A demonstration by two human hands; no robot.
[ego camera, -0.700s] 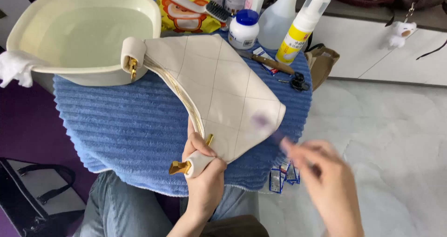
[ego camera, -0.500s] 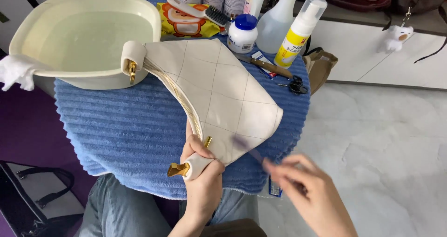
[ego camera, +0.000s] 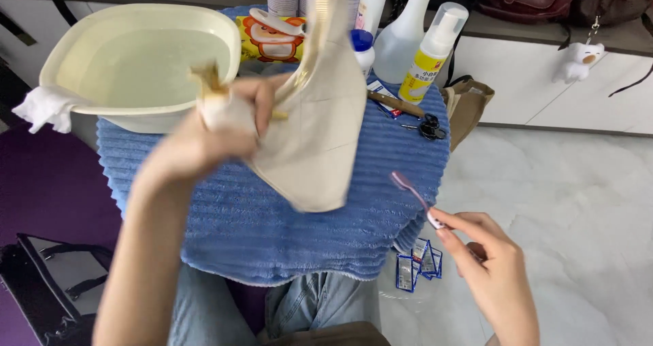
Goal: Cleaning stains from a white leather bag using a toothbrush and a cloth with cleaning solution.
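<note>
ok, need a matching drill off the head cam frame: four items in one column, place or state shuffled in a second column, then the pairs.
Items:
1. cream bag
2. toothbrush
3. basin
4. scissors

Place or state:
A. lying on the blue towel, near its right edge
B. lifted off the towel, gripped at one end by the left hand
C. pinched in the right hand, off the towel's right side
D. standing at the back left, a white cloth draped over its rim

Pairs: 1-B, 2-C, 3-D, 4-A
</note>
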